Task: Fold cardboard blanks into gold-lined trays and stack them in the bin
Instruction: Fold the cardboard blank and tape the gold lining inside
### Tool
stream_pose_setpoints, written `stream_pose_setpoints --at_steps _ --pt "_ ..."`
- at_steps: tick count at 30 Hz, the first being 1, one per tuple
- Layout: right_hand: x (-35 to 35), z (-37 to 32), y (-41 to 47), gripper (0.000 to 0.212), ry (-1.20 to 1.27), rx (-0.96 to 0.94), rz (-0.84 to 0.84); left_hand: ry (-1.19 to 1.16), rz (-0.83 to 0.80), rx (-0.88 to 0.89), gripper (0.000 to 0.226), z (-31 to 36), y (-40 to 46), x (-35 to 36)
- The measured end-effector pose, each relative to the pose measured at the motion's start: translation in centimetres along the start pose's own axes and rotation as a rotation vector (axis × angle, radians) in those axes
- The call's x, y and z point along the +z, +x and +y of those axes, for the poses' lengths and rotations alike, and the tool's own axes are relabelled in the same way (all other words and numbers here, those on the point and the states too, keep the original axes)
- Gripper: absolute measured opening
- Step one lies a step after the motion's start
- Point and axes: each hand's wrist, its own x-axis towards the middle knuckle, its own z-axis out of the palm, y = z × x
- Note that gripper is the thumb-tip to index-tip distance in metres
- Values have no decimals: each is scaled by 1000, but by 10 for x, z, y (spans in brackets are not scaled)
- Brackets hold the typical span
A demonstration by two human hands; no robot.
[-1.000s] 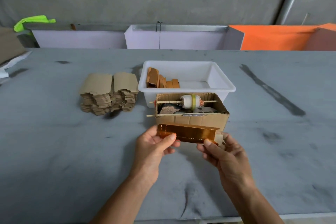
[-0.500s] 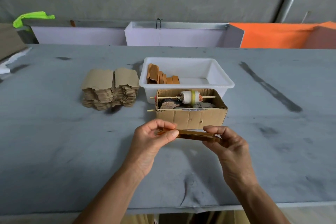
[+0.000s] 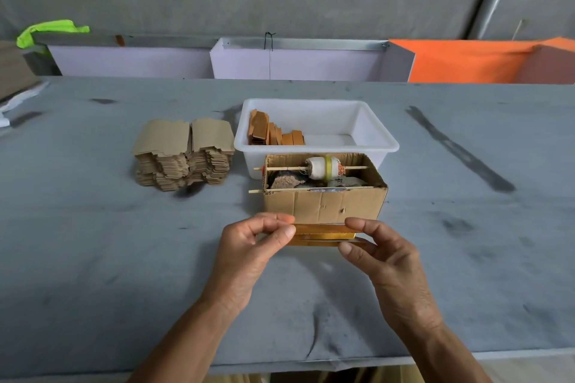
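We hold one gold-lined blank (image 3: pixel 320 235) above the grey worktop (image 3: pixel 124 258), just in front of the open cardboard box (image 3: pixel 323 202) with its spool on a stick (image 3: pixel 323 167). The left hand (image 3: pixel 252 246) pinches the left end of the blank between thumb and forefinger; the right hand (image 3: pixel 382 252) pinches the right end the same way, the other fingers loosely curled. The blank appears partly folded, with its long gold walls turned up and seen nearly edge-on.

To do this step well, we judge the following points to matter:

1. Keep both pinches close to the ends, so that the long creases stay free to turn.
2. Fold along the scored lines only; the foil face will likely show any stray crease.
3. Raise both walls evenly, then tuck the end flaps squarely.
4. Keep the gold side inward.

The white plastic bin (image 3: pixel 385 141) stands behind the box and already holds a row of folded trays (image 3: pixel 273 134) at its left side. The stack of flat blanks (image 3: pixel 183 155) lies to the left of the bin.
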Motion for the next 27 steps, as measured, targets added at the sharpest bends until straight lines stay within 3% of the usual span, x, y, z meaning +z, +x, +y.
stream_pose_setpoints --at_steps 6,9,14,20,24,27 --pt "3 1 1 33 36 -2 20 15 -14 -7 18 3 -1 -1" --pt "6 2 0 35 65 -3 55 38 -5 -12 30 4 -1 0" --pt "7 0 -2 38 34 6 62 50 41 -92 7 9 1 4" --pt "5 4 -3 58 8 53 57 151 99 -191 28 8 3 3" --pt "4 4 -1 73 130 142 60 148 131 -215 32 10 3 4" --pt "2 5 1 70 322 168 36 88 150 -227 33 13 3 5"
